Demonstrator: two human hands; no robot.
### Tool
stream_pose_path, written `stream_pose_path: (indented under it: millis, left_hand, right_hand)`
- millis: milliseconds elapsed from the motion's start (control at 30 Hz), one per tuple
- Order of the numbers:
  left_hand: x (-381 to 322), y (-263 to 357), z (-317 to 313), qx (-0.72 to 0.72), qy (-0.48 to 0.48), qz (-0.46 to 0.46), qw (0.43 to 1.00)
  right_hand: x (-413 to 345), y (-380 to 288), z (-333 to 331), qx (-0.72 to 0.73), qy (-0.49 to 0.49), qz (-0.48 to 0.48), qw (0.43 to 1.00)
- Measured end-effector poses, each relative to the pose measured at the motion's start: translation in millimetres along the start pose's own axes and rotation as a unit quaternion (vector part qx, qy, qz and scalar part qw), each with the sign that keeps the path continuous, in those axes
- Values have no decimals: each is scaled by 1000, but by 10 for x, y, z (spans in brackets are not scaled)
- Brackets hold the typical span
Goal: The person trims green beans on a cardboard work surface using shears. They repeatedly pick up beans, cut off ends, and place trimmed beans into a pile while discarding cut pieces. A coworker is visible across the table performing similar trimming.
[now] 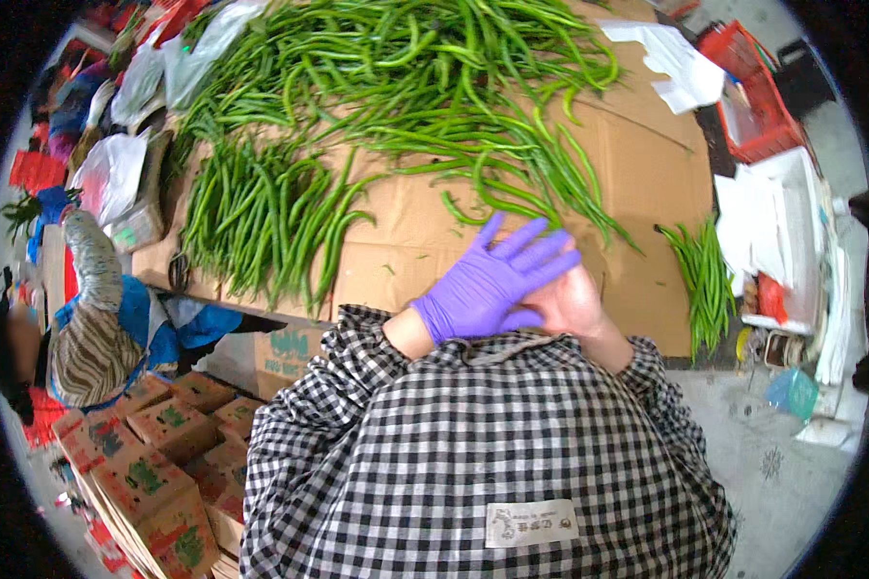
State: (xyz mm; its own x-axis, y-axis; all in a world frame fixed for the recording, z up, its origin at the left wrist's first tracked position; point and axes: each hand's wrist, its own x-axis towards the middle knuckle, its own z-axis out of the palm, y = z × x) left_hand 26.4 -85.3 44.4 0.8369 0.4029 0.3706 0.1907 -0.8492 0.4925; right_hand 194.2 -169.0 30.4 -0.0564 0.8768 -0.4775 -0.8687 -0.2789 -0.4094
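My left hand (489, 282), in a purple disposable glove, has its fingers spread and lies over part of my bare right hand. The palm of my right hand (568, 297) shows beside it, with its fingers largely hidden behind the glove. No object is visible in either hand. Just beyond the fingertips are long green chili peppers (514, 199) on a cardboard sheet (391, 253). These join a large heap of peppers (405, 65) farther back. An aligned bunch of peppers (261, 217) lies at the left, and a smaller bunch (702, 282) rests at the right edge.
A white foam box (804, 253) and a red crate (760, 108) stand at the right. White foam netting or sheet (670, 65) lies at the back right. Another person's patterned sleeve (94, 260) is at the left, above stacked cardboard cartons (145, 478). Plastic bags (112, 174) lie nearby.
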Motion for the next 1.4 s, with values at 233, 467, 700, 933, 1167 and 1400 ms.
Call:
stream_pose_path:
  millis: [233,467,700,933,1167,1400]
  left_hand:
    - [-519,-621,-198,119,-51,-280,951]
    - [-576,-532,217,-90,93,-279,951]
    - [-491,-467,240,-59,69,-261,961]
    - [-252,-344,116,-142,157,-274,938]
    - [89,-95,157,-36,83,-105,990]
    - [-166,-318,60,-394,218,-246,858]
  right_hand:
    - [-99,-614,-353,-464,-38,-263,845]
    - [575,-820,-934,-785,68,-308,532]
    - [749,-894,-610,-707,69,-372,597]
    - [242,-1262,-35,-455,47,-350,818]
    - [-23,-784,351,-428,-28,-266,863]
    - [364,-653,-96,-757,-89,-321,562]
